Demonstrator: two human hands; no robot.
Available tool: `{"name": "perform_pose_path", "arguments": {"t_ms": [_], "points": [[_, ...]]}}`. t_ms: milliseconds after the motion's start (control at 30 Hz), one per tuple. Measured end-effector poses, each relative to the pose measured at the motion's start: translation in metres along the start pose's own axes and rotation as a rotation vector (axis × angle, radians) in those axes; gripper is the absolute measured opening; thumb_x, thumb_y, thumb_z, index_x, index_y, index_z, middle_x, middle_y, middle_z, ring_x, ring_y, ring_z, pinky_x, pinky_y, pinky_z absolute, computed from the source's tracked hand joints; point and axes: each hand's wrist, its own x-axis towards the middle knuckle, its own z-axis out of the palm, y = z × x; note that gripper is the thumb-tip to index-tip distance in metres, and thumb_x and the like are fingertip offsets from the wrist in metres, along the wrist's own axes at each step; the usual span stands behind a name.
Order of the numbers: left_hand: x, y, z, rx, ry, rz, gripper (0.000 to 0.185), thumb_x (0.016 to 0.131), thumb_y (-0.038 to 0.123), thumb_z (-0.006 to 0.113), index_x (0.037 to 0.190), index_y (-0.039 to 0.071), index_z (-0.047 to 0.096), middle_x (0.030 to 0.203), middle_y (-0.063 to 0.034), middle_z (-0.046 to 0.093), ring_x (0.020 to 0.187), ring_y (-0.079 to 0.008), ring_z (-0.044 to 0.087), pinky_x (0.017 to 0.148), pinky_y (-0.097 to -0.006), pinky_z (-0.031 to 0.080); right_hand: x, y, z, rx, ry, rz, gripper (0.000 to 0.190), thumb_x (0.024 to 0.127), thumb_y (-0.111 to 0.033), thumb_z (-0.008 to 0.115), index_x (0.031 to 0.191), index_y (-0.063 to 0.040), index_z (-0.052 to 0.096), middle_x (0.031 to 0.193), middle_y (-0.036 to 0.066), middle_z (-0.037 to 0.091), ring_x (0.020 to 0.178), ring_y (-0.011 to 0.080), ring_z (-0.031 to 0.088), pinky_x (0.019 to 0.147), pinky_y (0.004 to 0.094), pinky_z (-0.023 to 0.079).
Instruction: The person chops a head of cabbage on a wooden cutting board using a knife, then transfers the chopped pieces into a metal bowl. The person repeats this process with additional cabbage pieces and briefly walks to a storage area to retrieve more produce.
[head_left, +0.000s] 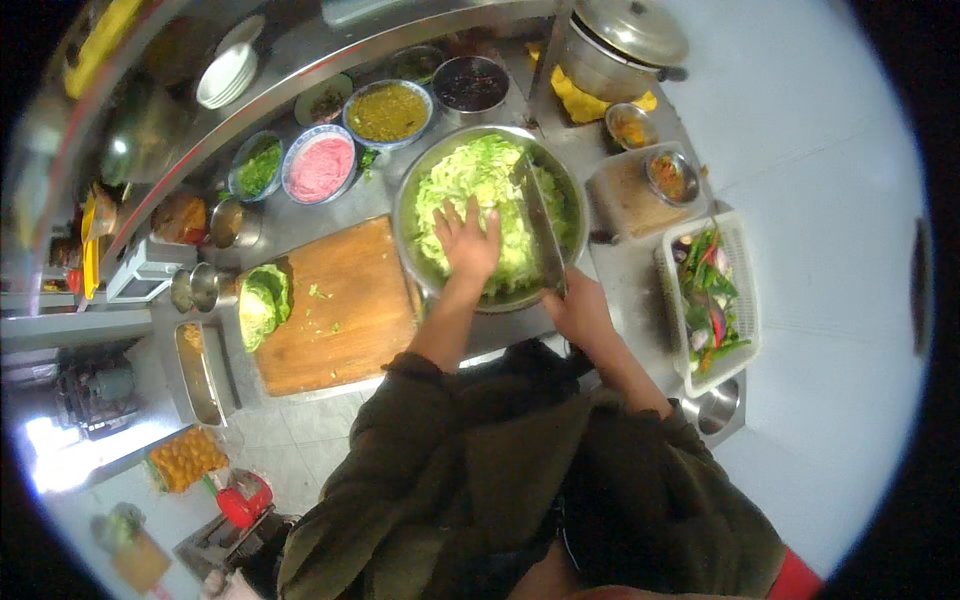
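My left hand (471, 244) presses with spread fingers on a heap of shredded cabbage (469, 169) in a large steel bowl (401, 217). A cleaver (541, 221) is in my right hand (583, 311), gripped by its handle at the bowl's near right rim. Its broad blade reaches over the bowl, with shreds on both sides of it. Left of the bowl lies a wooden cutting board (345, 300) with a few green scraps. A piece of cabbage (264, 306) rests at the board's left edge.
Behind the board stand bowls of pink paste (321, 165), chopped greens (257, 166) and yellow-green relish (387, 112). A dark-filled pot (471, 84) is behind the steel bowl. To the right are a plastic container (637, 199), a white basket (750, 300) of peppers, and a lidded pot (600, 64).
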Motion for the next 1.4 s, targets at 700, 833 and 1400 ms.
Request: {"name": "perform_pose_path", "arguments": {"t_ms": [700, 833, 1400], "points": [[0.006, 0.059, -0.013, 0.504, -0.141, 0.377, 0.076, 0.093, 0.053, 0.043, 0.147, 0.001, 0.031, 0.155, -0.0241, 0.023, 0.147, -0.0383, 0.014, 0.118, -0.0563, 0.003, 0.049, 0.064, -0.134, 0.513, -0.574, -0.02, 0.029, 0.077, -0.017, 0.069, 0.102, -0.005, 0.063, 0.082, -0.001, 0.062, 0.072, 0.0086, 0.054, 0.065, 0.0261, 0.045], [-0.013, 0.032, -0.051, 0.099, -0.077, 0.416, 0.051, 0.093, 0.037, 0.054, 0.134, 0.006, 0.051, 0.144, -0.0276, 0.04, 0.144, -0.0403, 0.02, 0.117, -0.0538, 0.018, 0.053, 0.057, -0.147, 0.424, -0.493, 0.118, 0.033, 0.079, -0.021, 0.073, 0.105, -0.003, 0.066, 0.087, 0.002, 0.067, 0.074, 0.0091, 0.058, 0.065, 0.0268, 0.046], [-0.084, -0.02, -0.107, 0.276, -0.105, -0.279, 0.03, 0.08, 0.032, 0.073, 0.097, 0.008, 0.069, 0.08, -0.0136, 0.069, 0.072, -0.0314, 0.067, 0.063, -0.0402, 0.052, 0.097, 0.091, -0.094, 0.629, -0.506, 0.1, 0.03, 0.077, -0.009, 0.073, 0.105, -0.002, 0.064, 0.088, 0.001, 0.067, 0.073, 0.0098, 0.059, 0.066, 0.0267, 0.047]]}}
